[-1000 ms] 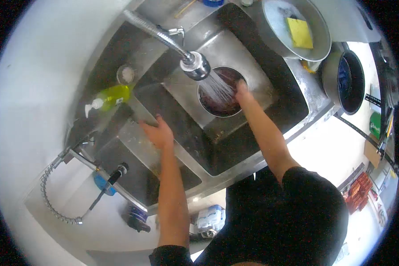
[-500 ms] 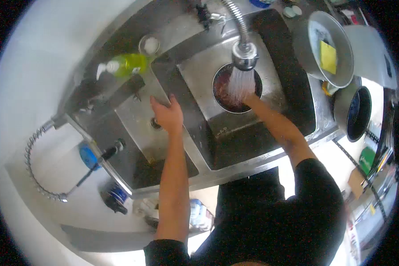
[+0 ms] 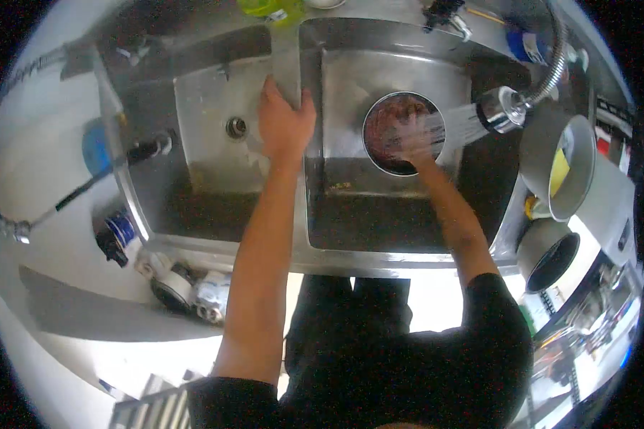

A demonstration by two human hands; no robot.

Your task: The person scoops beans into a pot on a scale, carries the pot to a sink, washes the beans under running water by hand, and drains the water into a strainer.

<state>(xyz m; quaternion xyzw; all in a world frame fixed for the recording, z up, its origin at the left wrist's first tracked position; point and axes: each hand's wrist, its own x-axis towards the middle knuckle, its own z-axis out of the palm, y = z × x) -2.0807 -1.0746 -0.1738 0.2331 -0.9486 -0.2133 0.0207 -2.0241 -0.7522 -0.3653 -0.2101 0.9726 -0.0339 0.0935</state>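
1. Left hand (image 3: 286,127): straddles sink divider (image 3: 286,53), thumb and fingers apart; whether gripping, cannot tell.
2. Right hand (image 3: 416,146): inside round pot (image 3: 366,143), among reddish contents (image 3: 388,125); grip blurred, cannot tell.
3. Round pot sits in right basin (image 3: 343,93); running spray head (image 3: 501,109) beside it.

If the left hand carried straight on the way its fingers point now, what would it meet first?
Probably the green bottle at the back; the height of the left hand is unclear, though, so it might brush the steel divider first.
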